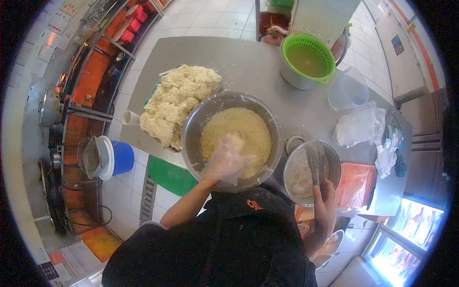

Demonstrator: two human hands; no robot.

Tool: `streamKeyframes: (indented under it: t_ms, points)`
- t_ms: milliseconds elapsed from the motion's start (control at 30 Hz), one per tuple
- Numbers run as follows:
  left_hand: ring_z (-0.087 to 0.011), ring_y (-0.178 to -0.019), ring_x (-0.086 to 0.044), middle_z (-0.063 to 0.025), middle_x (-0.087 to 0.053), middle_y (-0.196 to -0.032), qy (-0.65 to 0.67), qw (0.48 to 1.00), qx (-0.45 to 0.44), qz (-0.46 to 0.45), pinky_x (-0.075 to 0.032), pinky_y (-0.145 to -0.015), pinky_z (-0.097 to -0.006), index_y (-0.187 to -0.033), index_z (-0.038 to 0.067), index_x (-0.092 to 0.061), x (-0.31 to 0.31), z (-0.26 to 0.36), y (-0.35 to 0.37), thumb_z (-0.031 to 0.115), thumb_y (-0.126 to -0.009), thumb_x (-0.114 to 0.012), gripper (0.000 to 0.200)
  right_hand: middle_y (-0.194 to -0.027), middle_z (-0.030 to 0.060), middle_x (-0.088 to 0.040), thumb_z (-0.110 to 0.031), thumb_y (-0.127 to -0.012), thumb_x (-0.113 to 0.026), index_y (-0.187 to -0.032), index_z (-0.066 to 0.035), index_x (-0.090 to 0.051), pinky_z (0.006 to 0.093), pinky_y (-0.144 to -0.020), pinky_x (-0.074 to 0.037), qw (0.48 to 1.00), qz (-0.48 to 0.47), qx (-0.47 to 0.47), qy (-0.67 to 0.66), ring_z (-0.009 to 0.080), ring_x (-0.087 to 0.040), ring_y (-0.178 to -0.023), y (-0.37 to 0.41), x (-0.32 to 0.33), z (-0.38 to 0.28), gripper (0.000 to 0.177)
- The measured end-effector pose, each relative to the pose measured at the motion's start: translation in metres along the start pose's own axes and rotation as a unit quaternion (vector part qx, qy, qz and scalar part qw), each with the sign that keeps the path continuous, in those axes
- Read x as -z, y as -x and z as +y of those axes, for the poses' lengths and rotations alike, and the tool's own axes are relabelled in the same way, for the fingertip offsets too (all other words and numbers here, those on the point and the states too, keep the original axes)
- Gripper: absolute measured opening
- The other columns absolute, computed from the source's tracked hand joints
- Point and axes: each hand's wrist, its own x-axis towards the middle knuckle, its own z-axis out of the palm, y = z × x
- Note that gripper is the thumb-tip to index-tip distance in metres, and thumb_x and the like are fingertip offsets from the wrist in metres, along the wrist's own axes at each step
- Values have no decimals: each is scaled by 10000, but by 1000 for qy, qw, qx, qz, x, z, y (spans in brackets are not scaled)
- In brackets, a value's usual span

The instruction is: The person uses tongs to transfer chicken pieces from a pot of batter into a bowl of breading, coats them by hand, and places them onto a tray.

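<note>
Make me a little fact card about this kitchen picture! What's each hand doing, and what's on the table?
Left hand: in the crumbs inside the big bowl
Right hand: holding tongs that reach into the small bowl
Small bowl: pale stuff inside; can't tell what
Left of big bowl: a tall crumbly heap
Far side of table: a green basket
Off the table: a blue bucket

Looks forward and steeply down from head height, over the wearer's black-clothed torso point(205, 239), onto a broad grey metal table point(239, 57). Sits close above the surface's near edge; reaches past the far-left corner to pale square floor tiles point(205, 21), bending straight lines toward the sides.
</note>
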Motion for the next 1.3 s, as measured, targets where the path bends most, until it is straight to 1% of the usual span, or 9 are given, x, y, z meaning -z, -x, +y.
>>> streamKeyframes:
  t_ms: [167, 367, 467, 533, 667, 833, 1067, 1167, 1300]
  points:
    - [-497, -1419, -478, -385, -485, -1507, -58, 986, -76, 134, -380, -1212, -498, -1461, -132, -471, -41, 37, -17, 519, -1007, -587, 802, -1311, 280, -662, -381, -1003, -701, -1413, -2, -568, 469, -1052, -482, 999, -13, -3, -45, 432, -646, -1190, -9, 5, 7, 574]
    - [-413, -1155, -674, -294, -691, -1170, -22, 992, -1, -127, -518, -1035, -511, -1241, -38, -642, -34, 75, -49, 318, -1020, -522, 436, -1308, 274, -656, -348, -1000, -705, -1424, -12, -557, 471, -1060, -474, 999, -5, -2, -42, 425, -627, -1217, -7, 10, -1, 561]
    - [-370, -974, -719, -229, -709, -1016, -160, 921, -205, -290, -563, -902, -523, -1064, 44, -710, -69, 39, -32, 336, -995, -551, 340, -1323, 277, -648, -358, -997, -703, -1432, -19, -556, 484, -1064, -469, 999, 25, -17, 20, 430, -618, -1231, 0, 10, -6, 571]
    - [-373, -970, -723, -220, -720, -1063, -13, 932, -300, -202, -567, -894, -516, -1059, 70, -737, -70, -16, 5, 382, -1012, -537, 373, -1334, 277, -644, -369, -1000, -697, -1431, -20, -560, 488, -1070, -465, 999, 18, -29, -11, 429, -614, -1243, -1, 8, 7, 572]
    - [-409, -1250, -640, -217, -695, -1304, -132, 955, 5, -267, -487, -1089, -459, -1316, 28, -683, 37, 50, 38, 491, -1000, -532, 580, -1347, 266, -647, -365, -1006, -696, -1426, -2, -558, 479, -1081, -461, 998, 23, -34, -45, 406, -617, -1257, -1, 6, 23, 572]
    - [-426, -1322, -601, -276, -669, -1331, -114, 960, 187, -175, -461, -1130, -481, -1300, -48, -668, -2, 23, 29, 597, -965, -549, 736, -1295, 234, -678, -262, -1021, -695, -1403, 28, -564, 425, -1053, -484, 992, 35, -20, -118, 332, -640, -1218, -5, 4, 20, 497]
    - [-398, -1211, -683, -336, -673, -1261, 1, 975, 124, -183, -520, -1058, -504, -1193, -105, -696, -53, -28, 24, 383, -884, -666, 579, -1225, 187, -685, -190, -1025, -689, -1348, 21, -583, 399, -996, -503, 989, 53, 5, -135, 274, -645, -1125, -2, 13, 15, 400]
    - [-453, -1162, -690, -362, -676, -1217, -36, 951, 136, -275, -521, -1053, -525, -1219, -112, -675, 48, 31, 30, 331, -882, -679, 556, -1216, 183, -682, -198, -1026, -690, -1341, 23, -584, 403, -993, -503, 991, 49, 0, -127, 275, -647, -1115, -1, 15, 21, 399]
    - [-446, -1511, -363, -376, -398, -1568, -50, 989, 102, -97, -318, -1250, -469, -1517, -118, -413, 20, -7, 23, 578, -942, -652, 933, -1217, 187, -684, -208, -1020, -697, -1339, 16, -587, 409, -995, -503, 988, 66, 5, -137, 281, -652, -1117, 5, 10, 32, 405]
